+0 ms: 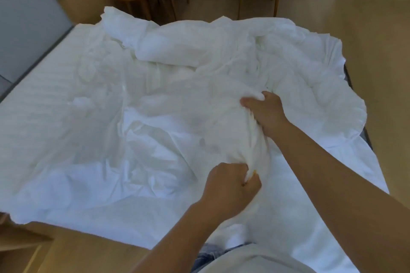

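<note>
A: Item 1, duvet (199, 86). Where is it?

B: Crumpled on top of the bed (44, 104). Most of it is heaped toward the bed's far right corner. 1 raised fold lies near the bed's near edge, and 2 hands are on that fold.

A: Item 2, hands. Finger state?

B: The left hand (230, 186) is at the end of the fold closest to the bed's near edge, fingers curled tight and pinching a bunch of cloth against the thumb. The right hand (264, 113) is further in toward the bed's middle, fingers curled down into the cloth with the thumb laid across the top. Both hold the same fold.

A: Which way does it point, and what is its long axis?

B: The heap as a whole has no clear axis. The held fold has 1: it runs from the bed's near edge toward its far edge, with the left hand at the near end and the right hand at the far end.

A: Risks?

B: I count 3.
1. The left pinch holds only a small bunch, so a hard tug could pull the cloth out of it.
2. The duvet's edge overhangs the bed's right side, and a sideways pull could slide it onto the floor (388, 55).
3. The layers are tangled, so pulling 1 fold may tighten the knot rather than spread it.
</note>
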